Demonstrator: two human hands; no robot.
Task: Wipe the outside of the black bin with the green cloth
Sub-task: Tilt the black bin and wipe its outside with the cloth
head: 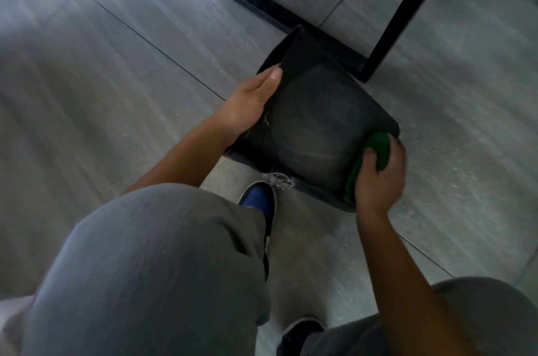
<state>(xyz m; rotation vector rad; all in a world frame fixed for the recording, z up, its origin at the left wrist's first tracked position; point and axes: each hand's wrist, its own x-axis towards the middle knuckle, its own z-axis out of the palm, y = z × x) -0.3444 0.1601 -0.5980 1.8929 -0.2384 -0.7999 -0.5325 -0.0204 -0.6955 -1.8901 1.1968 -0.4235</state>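
Resting on a grey tiled floor, the black bin sits just in front of the person's feet, its open top facing up at the camera so the dull, scuffed inside bottom shows. The left hand lies flat along the bin's left wall, fingers stretched out together and the thumb tip at the rim, steadying the bin rather than closing around anything. The right hand is curled tight around the green cloth, pressing it against the bin's right edge near the near-right corner; part of the cloth bunches between thumb and fingers and a strip of it trails down along the wall below the hand. Whether the cloth touches only the outer face or also laps over the rim cannot be told. Grey trouser legs fill the lower part of the view, and a blue-and-black shoe pokes out just beside the bin's near wall. Beyond the bin, a black furniture leg stands on the floor close to its far corner.
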